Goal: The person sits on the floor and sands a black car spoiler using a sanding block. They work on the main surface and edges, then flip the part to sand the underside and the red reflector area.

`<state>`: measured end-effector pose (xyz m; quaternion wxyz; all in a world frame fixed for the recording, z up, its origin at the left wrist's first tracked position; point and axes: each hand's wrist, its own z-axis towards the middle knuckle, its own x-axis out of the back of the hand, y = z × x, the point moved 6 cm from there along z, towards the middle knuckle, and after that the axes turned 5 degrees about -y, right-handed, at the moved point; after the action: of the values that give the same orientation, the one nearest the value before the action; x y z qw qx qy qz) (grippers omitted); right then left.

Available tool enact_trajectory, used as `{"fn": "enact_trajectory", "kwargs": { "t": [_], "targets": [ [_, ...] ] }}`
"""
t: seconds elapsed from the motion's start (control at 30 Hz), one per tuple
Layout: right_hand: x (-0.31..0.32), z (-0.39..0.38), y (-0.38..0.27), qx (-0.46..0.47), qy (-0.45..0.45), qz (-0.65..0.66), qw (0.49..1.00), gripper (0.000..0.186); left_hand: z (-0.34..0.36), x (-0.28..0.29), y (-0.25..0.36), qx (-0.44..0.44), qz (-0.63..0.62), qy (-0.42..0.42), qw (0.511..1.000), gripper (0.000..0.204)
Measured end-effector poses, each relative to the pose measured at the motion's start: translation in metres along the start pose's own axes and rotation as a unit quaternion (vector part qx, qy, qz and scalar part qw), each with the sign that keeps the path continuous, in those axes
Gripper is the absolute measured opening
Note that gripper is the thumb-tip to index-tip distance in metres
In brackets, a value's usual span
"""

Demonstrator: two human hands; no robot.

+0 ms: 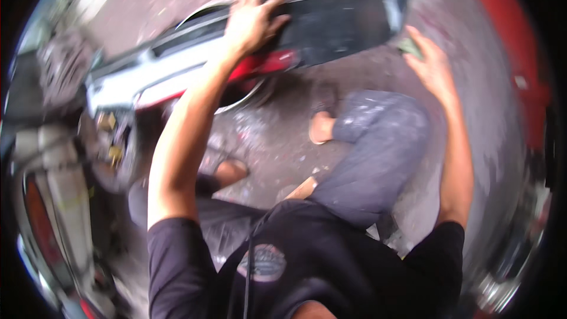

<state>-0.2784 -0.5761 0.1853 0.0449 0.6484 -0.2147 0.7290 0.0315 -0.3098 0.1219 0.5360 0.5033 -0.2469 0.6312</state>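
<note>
A long car body panel [336, 23], black with white and red sections and probably a bumper, lies across the space before me. It rests on something round and pale-rimmed beneath it, mostly hidden. My left hand [253, 26] lies on the panel's black upper part near its middle, fingers spread. Beyond the panel's right end, and apart from it, is my right hand [430, 64]. A small, flat greenish piece [410, 48] sits between its thumb and fingers; blur hides whether it is a pad or folded sheet.
The grey floor [254, 133] is spotted with paint. A wooden piece [303, 188] shows beneath me. To the left are a container of odds and ends [112, 142], a crumpled grey bundle [66, 65] and a vehicle lamp part [41, 218]. A red surface [508, 29] curves along the right.
</note>
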Motion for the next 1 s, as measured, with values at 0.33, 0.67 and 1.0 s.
{"fn": "enact_trajectory", "kwargs": {
  "t": [0.33,0.67,1.0],
  "targets": [
    [-0.087,-0.009,-0.250,0.150,-0.311,0.341,0.874,0.074,-0.146,0.103,-0.054,-0.020,0.167,-0.108,0.980,0.048],
    [-0.154,-0.006,-0.362,0.069,-0.210,0.718,0.660,0.058,-0.269,0.151,0.020,0.266,-0.403,0.048,0.874,0.087],
    [-0.096,0.021,-0.460,0.192,-0.106,0.698,0.681,0.050,-0.277,0.235,0.015,0.196,-0.325,0.286,0.880,0.087]
  ]
}}
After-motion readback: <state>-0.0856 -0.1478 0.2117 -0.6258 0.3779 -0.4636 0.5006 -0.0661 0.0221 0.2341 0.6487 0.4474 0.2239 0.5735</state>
